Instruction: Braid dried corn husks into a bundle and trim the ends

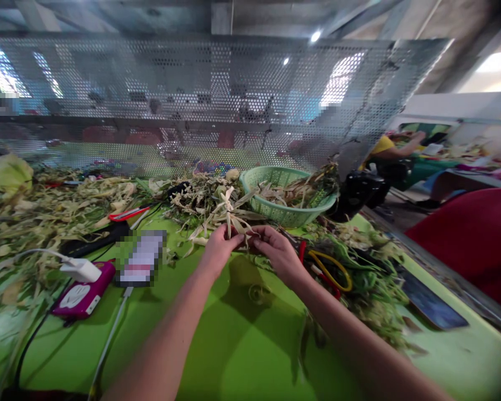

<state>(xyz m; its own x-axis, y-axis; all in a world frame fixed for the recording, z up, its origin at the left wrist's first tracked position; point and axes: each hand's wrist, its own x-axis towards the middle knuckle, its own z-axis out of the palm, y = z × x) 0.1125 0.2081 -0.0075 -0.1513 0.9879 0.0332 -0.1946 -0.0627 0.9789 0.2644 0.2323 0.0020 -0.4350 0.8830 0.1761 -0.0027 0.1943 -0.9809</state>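
In the middle of the head view, my left hand point(220, 249) pinches the base of a small knotted bundle of pale dried leaf strips point(229, 209), which points upward. My right hand point(274, 249) is closed beside it, thumb and fingertips meeting at the loose strip ends on the bundle's right side. The fingertips of both hands nearly touch. Just beyond them lies a heap of dried plant strips point(200, 195). A light green plastic basket point(284, 214) with more dried strips inside stands behind my right hand. Scissors with red and yellow handles point(332, 270) lie right of that hand.
On the green table point(209, 345) are a phone point(142, 259) with a cable, a purple power bank point(83, 292) with a white plug, and another dark phone point(434, 298). Scraps point(87, 200) cover the left. A perforated metal screen point(192, 100) rises behind; a red chair point(471, 239) is right.
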